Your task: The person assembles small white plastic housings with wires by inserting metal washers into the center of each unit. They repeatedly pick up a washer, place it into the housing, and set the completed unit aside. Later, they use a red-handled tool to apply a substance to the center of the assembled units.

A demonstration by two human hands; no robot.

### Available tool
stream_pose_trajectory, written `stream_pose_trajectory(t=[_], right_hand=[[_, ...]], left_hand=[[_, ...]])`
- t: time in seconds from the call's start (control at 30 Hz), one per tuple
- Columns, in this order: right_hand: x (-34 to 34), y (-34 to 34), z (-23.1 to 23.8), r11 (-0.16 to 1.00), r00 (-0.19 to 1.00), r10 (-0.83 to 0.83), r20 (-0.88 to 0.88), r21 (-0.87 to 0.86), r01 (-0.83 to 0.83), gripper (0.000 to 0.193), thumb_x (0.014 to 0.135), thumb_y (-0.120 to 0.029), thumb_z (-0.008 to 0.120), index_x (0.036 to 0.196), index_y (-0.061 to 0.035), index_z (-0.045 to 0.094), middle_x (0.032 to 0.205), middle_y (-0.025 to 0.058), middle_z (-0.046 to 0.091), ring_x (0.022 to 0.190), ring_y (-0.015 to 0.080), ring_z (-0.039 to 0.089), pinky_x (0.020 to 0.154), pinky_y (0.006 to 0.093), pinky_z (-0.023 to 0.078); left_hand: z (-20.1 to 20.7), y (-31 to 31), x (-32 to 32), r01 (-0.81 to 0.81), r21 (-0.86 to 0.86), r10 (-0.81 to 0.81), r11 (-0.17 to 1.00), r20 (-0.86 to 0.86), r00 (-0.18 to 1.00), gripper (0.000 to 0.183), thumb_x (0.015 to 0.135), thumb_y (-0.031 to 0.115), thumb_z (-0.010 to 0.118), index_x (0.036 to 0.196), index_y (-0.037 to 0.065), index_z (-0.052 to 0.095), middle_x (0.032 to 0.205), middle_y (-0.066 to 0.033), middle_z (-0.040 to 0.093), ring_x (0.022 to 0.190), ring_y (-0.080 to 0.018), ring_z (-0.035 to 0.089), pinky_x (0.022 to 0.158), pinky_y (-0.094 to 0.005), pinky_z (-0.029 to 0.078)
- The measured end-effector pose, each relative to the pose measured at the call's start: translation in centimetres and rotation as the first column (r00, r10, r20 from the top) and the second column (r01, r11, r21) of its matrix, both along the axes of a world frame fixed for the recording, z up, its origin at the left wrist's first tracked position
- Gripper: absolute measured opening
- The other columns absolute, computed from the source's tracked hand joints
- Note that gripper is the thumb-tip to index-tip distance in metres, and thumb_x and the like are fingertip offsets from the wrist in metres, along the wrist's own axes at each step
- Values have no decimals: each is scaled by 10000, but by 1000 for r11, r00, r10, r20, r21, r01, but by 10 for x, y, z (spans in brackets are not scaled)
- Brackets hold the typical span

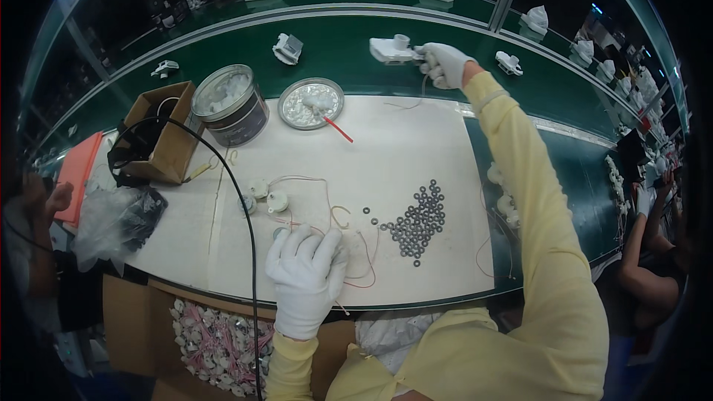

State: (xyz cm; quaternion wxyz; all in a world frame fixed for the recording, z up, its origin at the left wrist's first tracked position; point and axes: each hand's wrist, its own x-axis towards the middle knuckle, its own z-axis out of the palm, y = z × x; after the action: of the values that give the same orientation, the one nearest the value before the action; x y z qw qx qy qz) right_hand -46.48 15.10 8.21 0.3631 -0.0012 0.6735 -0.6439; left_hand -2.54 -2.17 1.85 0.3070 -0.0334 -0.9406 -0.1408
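My right hand, in a white glove, reaches far out over the green conveyor belt. Its fingers close on the edge of a white plastic housing with a short round neck, and a thin wire hangs below. Low on the white tabletop, my gloved left hand is curled with its palm down. Thin red and white wires run out around it, and its fingertips are beside a small round part. What lies under those fingers is hidden. Just beyond are several small round white motors with leads.
Dark grey rings lie heaped right of centre. Behind stand a round dish of white grease with a red-handled tool, a large tin and a cardboard box. A black cable crosses at left. An open carton of wired parts sits below.
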Motion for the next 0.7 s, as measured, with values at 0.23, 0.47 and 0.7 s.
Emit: stream_pose_trajectory(t=[0.23, 0.47, 0.7], right_hand=[[-13, 133, 8, 914, 921, -325, -214, 178, 364, 263, 995, -333, 521, 791, -169, 547, 629, -39, 508, 362, 11, 322, 318, 180, 258], [-57, 243, -57, 592, 837, -85, -540, 649, 478, 528, 971, -487, 508, 974, 4, 699, 771, 119, 673, 584, 222, 595, 552, 389, 433], [-8, 212, 29, 668, 728, 39, -684, 560, 490, 572, 980, -541, 506, 1039, -4, 695, 734, 101, 647, 564, 185, 556, 560, 338, 438]], left_hand=[[-3, 1, 4, -30, -33, 30, 999, -11, 1000, 340, 774, 143, 758, 1101, 86, 681, 945, -80, 633, 1000, -323, 609, 911, -513, 469], [-4, 8, 0, -36, -75, 35, 997, -19, 999, 345, 793, 113, 739, 1130, 96, 665, 988, -82, 645, 1002, -336, 616, 948, -534, 456], [-1, 6, 4, -48, -98, 46, 994, -15, 999, 355, 807, 93, 732, 1153, 99, 650, 992, -85, 639, 1003, -341, 608, 949, -525, 455]])
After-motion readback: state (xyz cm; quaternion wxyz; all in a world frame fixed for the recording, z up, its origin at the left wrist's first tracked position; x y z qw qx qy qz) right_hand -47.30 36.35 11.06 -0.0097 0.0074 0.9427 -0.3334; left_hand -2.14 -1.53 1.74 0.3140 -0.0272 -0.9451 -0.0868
